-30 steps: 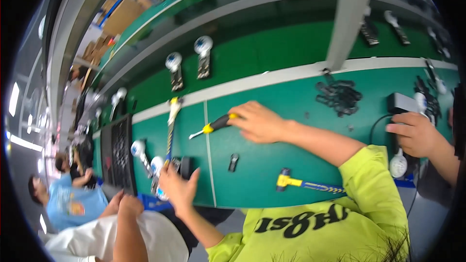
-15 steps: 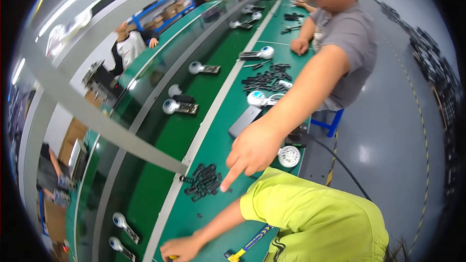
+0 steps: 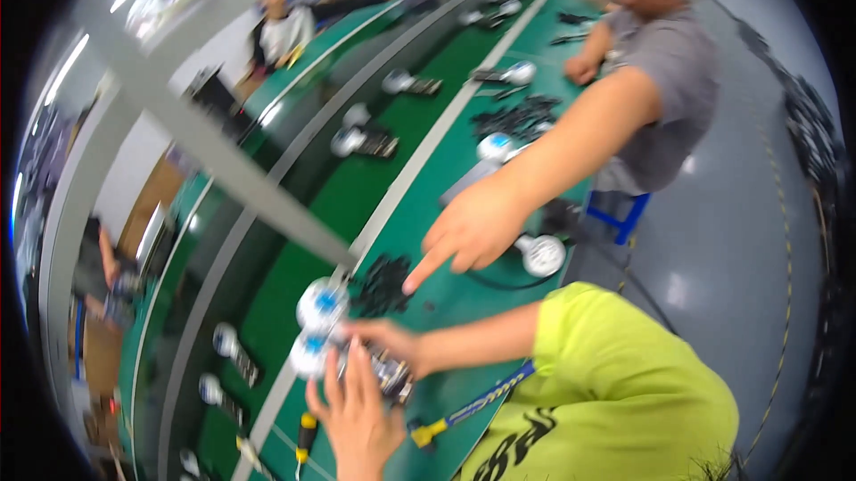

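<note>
Two partly assembled handheld fans, each with a white round head and bared electronics in its handle, are between my hands over the near end of the green bench. The upper fan head (image 3: 322,304) is close above the lower fan head (image 3: 310,354). My right hand (image 3: 392,344) closes around the handles from the right. From below, my left hand (image 3: 357,414) reaches up with its fingers laid over the same fans. Motion blur hides which hand grips which fan. A screwdriver (image 3: 307,436) with a yellow-and-black handle lies beside my left hand.
A co-worker's pointing hand (image 3: 477,227) stretches across the bench to a pile of black parts (image 3: 383,285). A blue-and-yellow hammer-like tool (image 3: 468,408) lies near my right forearm. More fans (image 3: 234,354) lie on the green conveyor (image 3: 334,182). A grey frame bar (image 3: 241,178) slants across.
My right hand has come up from the bench's near end and now holds fans. My left hand has entered the view. The view has shifted; the co-worker's finger still points at the black parts.
</note>
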Demonstrator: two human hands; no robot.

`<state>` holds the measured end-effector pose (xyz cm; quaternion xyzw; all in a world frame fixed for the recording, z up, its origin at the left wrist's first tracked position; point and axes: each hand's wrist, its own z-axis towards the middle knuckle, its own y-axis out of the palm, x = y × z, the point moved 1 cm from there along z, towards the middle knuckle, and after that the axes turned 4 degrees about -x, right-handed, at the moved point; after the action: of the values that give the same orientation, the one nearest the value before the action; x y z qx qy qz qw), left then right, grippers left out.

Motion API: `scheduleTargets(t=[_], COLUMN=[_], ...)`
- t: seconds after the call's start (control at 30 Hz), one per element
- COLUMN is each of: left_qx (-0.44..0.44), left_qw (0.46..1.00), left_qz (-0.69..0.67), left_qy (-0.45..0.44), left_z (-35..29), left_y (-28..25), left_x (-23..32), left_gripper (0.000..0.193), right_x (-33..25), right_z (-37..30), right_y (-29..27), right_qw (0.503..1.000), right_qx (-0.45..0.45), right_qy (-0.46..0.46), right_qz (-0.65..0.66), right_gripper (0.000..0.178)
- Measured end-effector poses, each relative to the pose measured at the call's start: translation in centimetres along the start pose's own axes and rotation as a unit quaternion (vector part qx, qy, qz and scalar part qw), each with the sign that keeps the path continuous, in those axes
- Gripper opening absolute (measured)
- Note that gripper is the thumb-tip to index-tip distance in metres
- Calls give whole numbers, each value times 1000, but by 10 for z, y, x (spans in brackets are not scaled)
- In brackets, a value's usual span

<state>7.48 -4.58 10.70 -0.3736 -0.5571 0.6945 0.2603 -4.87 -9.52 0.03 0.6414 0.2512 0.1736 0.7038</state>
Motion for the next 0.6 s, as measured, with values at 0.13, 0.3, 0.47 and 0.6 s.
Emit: scheduleTargets(t=[0.13, 0.3, 0.47, 0.6], left_qx=[88, -37, 61, 153], left_qw=[983, 947, 927, 964], left_qz=[-141, -33, -225, -212], left_qy=[-80, -317, -295, 49], left_z=[-34, -119, -90, 30], left_y=[43, 133, 124, 11], left_x=[-31, -118, -130, -51], left_gripper=[91, 74, 50, 41], right_x=[-55, -70, -68, -46], right_z=[-47, -43, -49, -42], right_y=[-20, -32, -39, -38], right_qw=[991, 978, 978, 963], right_qx=[-9, 70, 58, 95], right_qy=[-110, -195, -176, -178], right_qz=[-73, -27, -96, -178], right_gripper=[52, 51, 48, 40])
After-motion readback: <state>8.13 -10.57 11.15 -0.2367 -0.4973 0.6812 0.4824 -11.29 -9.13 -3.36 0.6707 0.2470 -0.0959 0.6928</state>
